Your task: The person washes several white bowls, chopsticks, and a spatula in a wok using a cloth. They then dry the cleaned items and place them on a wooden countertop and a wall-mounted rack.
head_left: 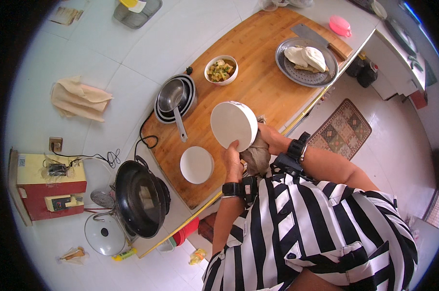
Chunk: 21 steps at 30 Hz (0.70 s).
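Observation:
A white bowl (231,125) is held tilted over the front of the wooden board, its inside facing up. My left hand (233,162) grips its near rim, thumb over the edge. Against the bowl's outer right side, my right hand (272,138) holds a bunched grey-brown cloth (257,154), which hangs below the bowl between both hands. Most of the right fingers are hidden behind the bowl and cloth. A second white bowl (197,165) rests on the board to the left of my left hand.
The wooden board (256,83) also carries nested metal bowls (191,95) with a strainer (171,96), a bowl of diced food (221,70), a perforated metal plate (285,67) with flat white bread (313,58), and a cleaver (310,34). A black wok (139,200) stands left.

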{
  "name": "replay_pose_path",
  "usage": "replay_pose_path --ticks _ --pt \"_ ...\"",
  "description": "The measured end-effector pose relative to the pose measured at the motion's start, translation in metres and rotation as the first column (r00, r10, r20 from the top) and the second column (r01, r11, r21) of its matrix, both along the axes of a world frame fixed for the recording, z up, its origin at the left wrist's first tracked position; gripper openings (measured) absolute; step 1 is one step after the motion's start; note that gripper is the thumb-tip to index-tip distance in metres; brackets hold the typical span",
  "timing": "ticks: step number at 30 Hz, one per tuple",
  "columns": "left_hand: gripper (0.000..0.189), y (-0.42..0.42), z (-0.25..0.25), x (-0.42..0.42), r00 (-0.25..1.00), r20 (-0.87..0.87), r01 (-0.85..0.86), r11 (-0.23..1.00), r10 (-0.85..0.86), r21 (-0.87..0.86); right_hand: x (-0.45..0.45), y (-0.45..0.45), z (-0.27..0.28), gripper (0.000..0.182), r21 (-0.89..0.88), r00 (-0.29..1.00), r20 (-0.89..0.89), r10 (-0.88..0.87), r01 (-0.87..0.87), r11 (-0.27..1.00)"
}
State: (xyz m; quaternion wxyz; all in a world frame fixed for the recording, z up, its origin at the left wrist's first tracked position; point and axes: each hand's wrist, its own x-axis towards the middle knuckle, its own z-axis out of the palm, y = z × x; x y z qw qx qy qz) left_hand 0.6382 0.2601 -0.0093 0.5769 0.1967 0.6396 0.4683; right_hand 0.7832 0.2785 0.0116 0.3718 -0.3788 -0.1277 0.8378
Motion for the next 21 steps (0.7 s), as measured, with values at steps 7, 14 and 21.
replay_pose_path --ticks 7,14,21 --pt "0.036 0.005 0.010 -0.017 0.984 -0.159 -0.076 0.995 0.086 0.067 0.028 0.006 -0.007 0.043 -0.142 0.999 -0.045 -0.005 -0.002 0.990" --pt "0.032 0.004 -0.054 -0.037 0.991 -0.106 -0.080 0.997 0.082 0.020 0.062 0.004 0.020 0.040 -0.129 0.993 -0.028 -0.117 0.113 0.985" --pt "0.052 -0.011 -0.089 -0.058 0.988 0.097 -0.115 0.991 0.122 -0.069 0.059 0.003 0.021 0.041 -0.109 0.995 -0.038 -0.098 0.093 0.990"
